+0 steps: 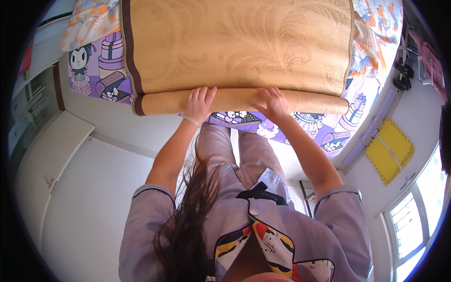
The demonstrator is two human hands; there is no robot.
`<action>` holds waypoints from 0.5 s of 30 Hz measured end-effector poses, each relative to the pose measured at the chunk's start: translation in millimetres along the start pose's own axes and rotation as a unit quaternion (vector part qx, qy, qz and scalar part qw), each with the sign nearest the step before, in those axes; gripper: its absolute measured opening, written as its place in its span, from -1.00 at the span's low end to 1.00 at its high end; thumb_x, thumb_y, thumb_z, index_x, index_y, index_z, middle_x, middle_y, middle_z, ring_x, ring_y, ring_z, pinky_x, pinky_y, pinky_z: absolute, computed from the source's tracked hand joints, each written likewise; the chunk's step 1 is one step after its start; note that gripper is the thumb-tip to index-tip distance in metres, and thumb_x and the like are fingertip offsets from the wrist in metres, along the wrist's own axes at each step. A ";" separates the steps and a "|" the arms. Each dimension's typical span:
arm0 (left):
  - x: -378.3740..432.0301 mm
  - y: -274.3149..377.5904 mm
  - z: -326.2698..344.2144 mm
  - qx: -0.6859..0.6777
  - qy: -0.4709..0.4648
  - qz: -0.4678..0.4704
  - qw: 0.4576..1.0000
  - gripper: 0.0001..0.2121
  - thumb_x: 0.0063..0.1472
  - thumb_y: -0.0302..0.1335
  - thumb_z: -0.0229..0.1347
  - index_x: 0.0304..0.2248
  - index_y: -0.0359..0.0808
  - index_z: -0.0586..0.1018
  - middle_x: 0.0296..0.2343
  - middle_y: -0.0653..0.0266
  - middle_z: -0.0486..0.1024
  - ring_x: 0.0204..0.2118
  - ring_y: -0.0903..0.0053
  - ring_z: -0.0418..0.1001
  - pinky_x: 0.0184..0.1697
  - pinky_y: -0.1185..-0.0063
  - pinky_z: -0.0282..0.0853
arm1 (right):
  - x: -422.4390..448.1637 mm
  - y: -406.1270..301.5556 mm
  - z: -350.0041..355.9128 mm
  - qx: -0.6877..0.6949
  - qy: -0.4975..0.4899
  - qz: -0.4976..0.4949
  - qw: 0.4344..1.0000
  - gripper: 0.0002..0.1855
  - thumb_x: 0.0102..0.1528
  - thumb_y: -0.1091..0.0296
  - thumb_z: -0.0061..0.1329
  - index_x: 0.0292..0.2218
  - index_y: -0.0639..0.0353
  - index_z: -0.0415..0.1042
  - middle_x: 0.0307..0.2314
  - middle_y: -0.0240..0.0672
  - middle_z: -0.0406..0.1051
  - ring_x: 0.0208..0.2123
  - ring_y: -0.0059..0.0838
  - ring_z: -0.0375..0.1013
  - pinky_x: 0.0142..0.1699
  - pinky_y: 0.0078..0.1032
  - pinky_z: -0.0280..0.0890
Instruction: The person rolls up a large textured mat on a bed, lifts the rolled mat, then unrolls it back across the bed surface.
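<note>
A tan woven sleeping mat with a leaf pattern and a dark brown border lies over a bed. Its near end is wound into a roll. My left hand grips this roll left of its middle, fingers over the top. A clear band circles that wrist. Right of the middle, my right hand curls its fingers over the same roll. Under the mat, a purple cartoon-print sheet shows at the left side and below the roll. The roll's underside is hidden.
An orange-and-white patterned cloth bunches by the mat's right edge, with a similar cloth at upper left. A white door stands at left. On the right are a yellow scalloped panel and a window.
</note>
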State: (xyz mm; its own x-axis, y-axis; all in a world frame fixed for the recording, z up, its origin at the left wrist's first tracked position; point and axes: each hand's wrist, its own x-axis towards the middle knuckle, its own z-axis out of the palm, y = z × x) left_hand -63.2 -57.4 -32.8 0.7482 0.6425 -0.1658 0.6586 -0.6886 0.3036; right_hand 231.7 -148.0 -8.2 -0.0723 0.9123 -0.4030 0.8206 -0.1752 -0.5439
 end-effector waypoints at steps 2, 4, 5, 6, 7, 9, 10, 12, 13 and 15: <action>8.4 -7.8 -10.1 -0.052 -0.077 -0.017 0.996 -0.21 -0.24 -0.31 0.33 0.07 -0.10 0.30 -0.13 0.19 0.37 -0.05 0.26 0.30 0.07 0.34 0.19 | -29.3 3.7 1.8 0.002 0.094 -0.012 0.996 -0.29 -0.22 0.16 0.24 -0.02 0.07 0.30 -0.09 -0.11 0.30 0.01 -0.08 0.25 0.11 -0.19 0.14; 23.1 -16.1 -18.4 -0.058 -0.123 -0.024 0.990 -0.22 -0.24 -0.31 0.33 0.06 -0.09 0.30 -0.13 0.19 0.37 -0.04 0.27 0.31 0.07 0.36 0.19 | -42.1 6.4 -6.8 -0.109 0.090 -0.033 0.989 -0.21 -0.21 0.19 0.21 0.06 0.02 0.21 0.01 -0.14 0.20 0.09 -0.10 0.15 0.16 -0.10 0.04; 30.4 -20.3 -23.1 -0.067 -0.172 -0.033 0.982 -0.23 -0.24 -0.30 0.33 0.06 -0.09 0.31 -0.12 0.19 0.38 -0.04 0.27 0.31 0.08 0.38 0.19 | -34.4 13.2 -5.5 -0.109 0.093 -0.034 0.989 -0.21 -0.21 0.19 0.21 0.06 0.02 0.21 0.01 -0.14 0.20 0.09 -0.10 0.15 0.16 -0.10 0.04; 47.0 -20.1 -30.0 -0.085 -0.219 -0.035 0.972 -0.23 -0.26 -0.30 0.33 0.05 -0.09 0.31 -0.13 0.20 0.39 -0.02 0.28 0.31 0.08 0.39 0.20 | -26.6 27.6 -3.2 -0.166 0.094 -0.039 0.981 -0.17 -0.23 0.17 0.21 0.08 -0.01 0.18 0.04 -0.16 0.16 0.11 -0.14 0.11 0.18 -0.10 0.00; 56.0 -25.6 -32.7 -0.080 -0.217 -0.032 0.972 -0.23 -0.26 -0.30 0.33 0.05 -0.09 0.31 -0.13 0.20 0.39 -0.02 0.28 0.31 0.08 0.39 0.20 | -12.4 30.6 -7.6 -0.218 0.093 -0.051 0.970 -0.13 -0.24 0.16 0.21 0.10 -0.03 0.14 0.06 -0.19 0.12 0.14 -0.17 0.07 0.20 -0.09 -0.04; 72.0 -34.3 -38.5 -0.151 -0.289 -0.043 0.944 -0.23 -0.27 -0.31 0.33 0.04 -0.13 0.33 -0.12 0.19 0.37 -0.04 0.27 0.33 0.06 0.36 0.23 | 4.8 37.7 -17.3 -0.206 0.047 -0.031 0.977 -0.13 -0.27 0.16 0.21 0.09 -0.06 0.15 0.02 -0.20 0.15 0.10 -0.20 0.11 0.17 -0.13 0.00; 75.5 -37.3 -42.8 -0.149 -0.290 -0.039 0.944 -0.23 -0.27 -0.31 0.33 0.04 -0.13 0.33 -0.12 0.19 0.37 -0.04 0.27 0.33 0.06 0.36 0.23 | 10.5 41.5 -21.0 -0.202 0.014 -0.040 0.978 -0.10 -0.29 0.12 0.22 0.09 -0.05 0.15 0.00 -0.22 0.17 0.06 -0.20 0.14 0.16 -0.14 0.01; 75.8 -39.0 -51.2 -0.198 -0.317 -0.062 0.925 -0.18 -0.26 -0.34 0.34 0.09 -0.13 0.30 -0.03 0.13 0.28 0.02 0.19 0.26 0.08 0.32 0.22 | 19.3 41.7 -29.9 -0.207 -0.016 -0.064 0.976 -0.14 -0.30 0.08 0.22 0.05 -0.03 0.21 -0.07 -0.28 0.23 -0.02 -0.25 0.20 0.10 -0.22 0.07; 73.1 -28.0 -52.3 -0.197 -0.320 -0.057 0.925 -0.18 -0.26 -0.34 0.34 0.09 -0.13 0.30 -0.03 0.13 0.28 0.02 0.19 0.26 0.08 0.32 0.22 | 23.6 45.1 -34.9 -0.206 -0.015 -0.058 0.977 -0.14 -0.30 0.08 0.22 0.05 -0.03 0.21 -0.07 -0.28 0.23 -0.02 -0.25 0.20 0.10 -0.22 0.07; 58.0 3.8 -53.2 0.011 -0.113 -0.047 0.992 -0.15 -0.25 -0.37 0.35 0.12 -0.10 0.26 0.04 0.05 0.16 0.07 0.09 0.17 0.12 0.29 0.17 | 39.3 54.7 -46.1 -0.135 -0.080 -0.035 0.987 -0.19 -0.33 0.12 0.22 0.00 -0.02 0.27 -0.10 -0.33 0.27 -0.02 -0.31 0.22 0.07 -0.27 0.10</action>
State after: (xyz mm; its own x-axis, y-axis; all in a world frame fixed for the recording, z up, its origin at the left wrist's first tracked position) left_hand -21.6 -4.8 8.7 0.6802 0.6150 -0.3988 0.7266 -0.6373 0.2567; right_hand 300.0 -104.6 -19.9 -0.2043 0.8448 -0.4945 0.9303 0.0103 -0.3667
